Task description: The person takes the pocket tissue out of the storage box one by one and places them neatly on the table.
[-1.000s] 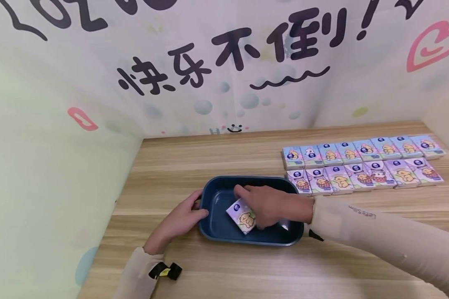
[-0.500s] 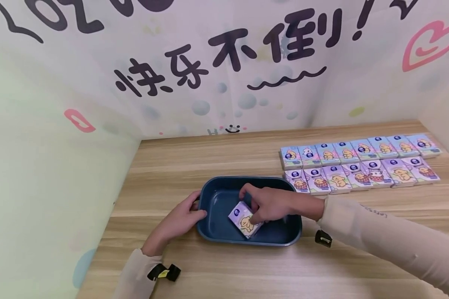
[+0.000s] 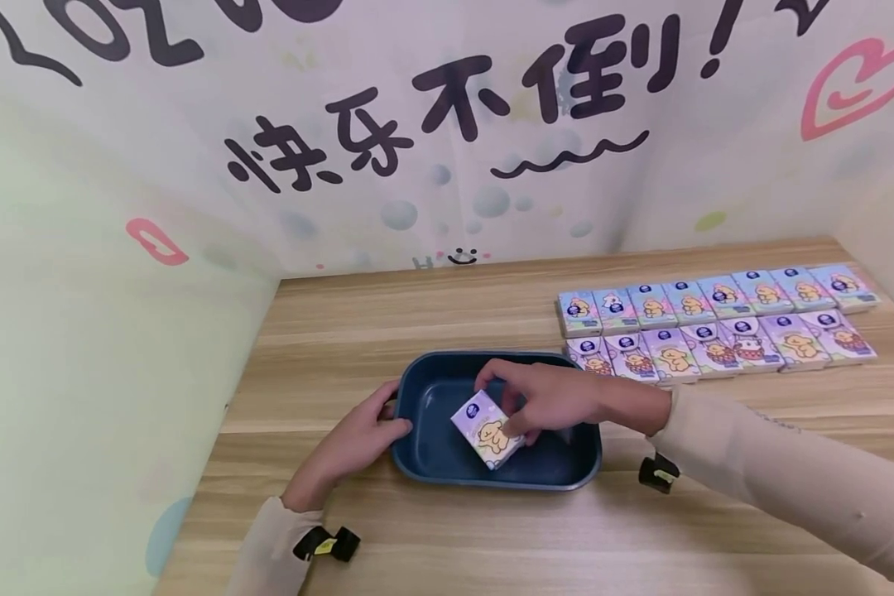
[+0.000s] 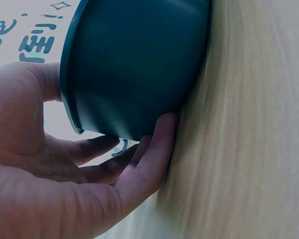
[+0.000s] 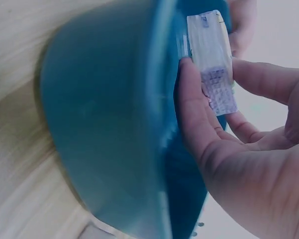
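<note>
In the head view, a small purple tissue pack (image 3: 489,432) with a cartoon puppy on its face is held inside a dark blue rectangular basin (image 3: 430,430). My right hand (image 3: 559,397) pinches its right side between thumb and fingers. The right wrist view shows the pack's pale wrapped edge (image 5: 211,64), gripped just inside the basin wall (image 5: 99,109). My left hand (image 3: 359,437) holds the basin's left end, thumb at the rim and fingers around the outside. In the left wrist view, fingertips (image 4: 164,132) touch the outer wall low down, near the tabletop.
Two rows of tissue packs lie at the right: a blue row (image 3: 693,305) behind and a purple row (image 3: 674,358) in front, its left end close to the basin. A printed cloth wall (image 3: 387,223) stands behind the wooden table (image 3: 358,331).
My right hand has drawn slightly right and shifted its grip, so more of the pack shows. The pack has dipped, then risen slightly. The left hand stays on the basin.
</note>
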A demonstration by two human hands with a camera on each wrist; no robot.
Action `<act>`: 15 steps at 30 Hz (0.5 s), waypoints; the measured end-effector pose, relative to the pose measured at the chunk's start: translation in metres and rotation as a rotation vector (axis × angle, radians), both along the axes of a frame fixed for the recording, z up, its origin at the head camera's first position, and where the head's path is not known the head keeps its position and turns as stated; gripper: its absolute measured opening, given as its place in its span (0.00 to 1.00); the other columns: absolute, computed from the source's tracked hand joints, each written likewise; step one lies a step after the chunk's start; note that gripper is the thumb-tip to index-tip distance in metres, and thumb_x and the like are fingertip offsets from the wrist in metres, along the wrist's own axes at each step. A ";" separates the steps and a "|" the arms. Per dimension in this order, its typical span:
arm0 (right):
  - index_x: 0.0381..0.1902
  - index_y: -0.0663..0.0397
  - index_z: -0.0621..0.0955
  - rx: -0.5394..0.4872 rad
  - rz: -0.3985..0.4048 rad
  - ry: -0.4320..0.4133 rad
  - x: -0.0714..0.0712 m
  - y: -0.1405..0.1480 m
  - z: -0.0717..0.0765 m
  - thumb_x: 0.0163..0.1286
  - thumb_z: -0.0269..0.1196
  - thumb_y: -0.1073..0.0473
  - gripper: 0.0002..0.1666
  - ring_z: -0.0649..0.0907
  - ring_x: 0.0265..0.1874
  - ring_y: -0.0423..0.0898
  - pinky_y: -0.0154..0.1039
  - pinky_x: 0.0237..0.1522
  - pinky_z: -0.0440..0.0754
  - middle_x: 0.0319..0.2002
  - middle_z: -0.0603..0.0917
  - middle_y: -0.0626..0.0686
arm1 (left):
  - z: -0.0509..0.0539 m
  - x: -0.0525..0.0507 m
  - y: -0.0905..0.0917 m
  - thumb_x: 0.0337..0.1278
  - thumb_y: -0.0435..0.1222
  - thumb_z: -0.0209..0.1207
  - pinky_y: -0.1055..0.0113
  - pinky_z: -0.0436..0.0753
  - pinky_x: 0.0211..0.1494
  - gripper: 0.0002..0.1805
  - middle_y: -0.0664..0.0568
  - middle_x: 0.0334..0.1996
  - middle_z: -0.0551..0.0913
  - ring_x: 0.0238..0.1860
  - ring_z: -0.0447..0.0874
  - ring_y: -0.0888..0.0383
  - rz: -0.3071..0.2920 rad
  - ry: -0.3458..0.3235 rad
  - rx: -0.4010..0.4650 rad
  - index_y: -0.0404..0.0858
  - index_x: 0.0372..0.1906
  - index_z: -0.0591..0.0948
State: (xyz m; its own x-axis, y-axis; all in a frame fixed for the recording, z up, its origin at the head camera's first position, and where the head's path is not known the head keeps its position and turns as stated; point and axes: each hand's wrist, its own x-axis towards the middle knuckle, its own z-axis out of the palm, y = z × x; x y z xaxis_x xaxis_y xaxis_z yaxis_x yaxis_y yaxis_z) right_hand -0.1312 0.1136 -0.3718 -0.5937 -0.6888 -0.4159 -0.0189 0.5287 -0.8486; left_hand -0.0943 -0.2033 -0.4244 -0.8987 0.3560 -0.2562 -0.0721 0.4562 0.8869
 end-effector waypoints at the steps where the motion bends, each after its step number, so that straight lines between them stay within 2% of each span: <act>1: 0.74 0.51 0.71 -0.019 -0.005 -0.018 0.000 0.002 0.003 0.75 0.68 0.66 0.33 0.88 0.37 0.50 0.45 0.44 0.91 0.47 0.83 0.58 | 0.000 0.000 0.000 0.77 0.34 0.58 0.47 0.89 0.62 0.36 0.32 0.68 0.81 0.60 0.87 0.44 -0.001 0.000 -0.001 0.29 0.83 0.64; 6: 0.74 0.55 0.70 -0.070 -0.031 -0.062 0.001 0.013 0.015 0.75 0.67 0.67 0.34 0.87 0.43 0.53 0.46 0.45 0.92 0.48 0.82 0.61 | -0.003 -0.001 -0.001 0.76 0.35 0.59 0.47 0.89 0.62 0.36 0.32 0.67 0.81 0.60 0.87 0.44 -0.006 0.007 0.005 0.30 0.83 0.65; 7: 0.74 0.55 0.69 -0.076 -0.034 -0.057 0.001 0.015 0.017 0.75 0.67 0.67 0.34 0.87 0.43 0.53 0.47 0.45 0.92 0.48 0.82 0.61 | -0.004 -0.001 -0.003 0.76 0.36 0.59 0.47 0.89 0.62 0.36 0.32 0.67 0.82 0.60 0.87 0.44 -0.010 0.009 0.013 0.30 0.83 0.65; 8: 0.74 0.55 0.70 -0.078 -0.042 -0.051 0.001 0.018 0.019 0.74 0.67 0.67 0.34 0.87 0.44 0.54 0.47 0.45 0.92 0.48 0.81 0.61 | -0.011 -0.004 -0.007 0.76 0.36 0.58 0.49 0.90 0.60 0.36 0.31 0.65 0.82 0.59 0.88 0.44 -0.029 0.025 0.022 0.29 0.83 0.65; 12: 0.75 0.56 0.69 -0.077 -0.069 -0.022 0.001 0.034 0.023 0.74 0.66 0.66 0.34 0.87 0.47 0.55 0.49 0.46 0.92 0.49 0.82 0.62 | -0.017 -0.006 -0.013 0.77 0.38 0.58 0.53 0.91 0.56 0.36 0.31 0.63 0.83 0.57 0.89 0.46 -0.064 0.054 0.059 0.29 0.82 0.65; 14: 0.75 0.56 0.69 -0.070 -0.096 -0.018 0.002 0.044 0.024 0.74 0.67 0.65 0.35 0.86 0.47 0.56 0.49 0.46 0.92 0.50 0.82 0.61 | -0.017 -0.006 -0.013 0.77 0.39 0.59 0.53 0.91 0.56 0.37 0.30 0.64 0.83 0.57 0.88 0.46 -0.066 0.052 0.058 0.29 0.82 0.65; 15: 0.76 0.56 0.69 -0.066 -0.109 -0.016 0.002 0.049 0.024 0.74 0.67 0.65 0.35 0.86 0.48 0.56 0.49 0.47 0.92 0.50 0.82 0.62 | -0.011 -0.004 -0.009 0.77 0.38 0.59 0.53 0.91 0.57 0.37 0.31 0.65 0.82 0.58 0.88 0.45 -0.052 0.037 0.054 0.29 0.82 0.65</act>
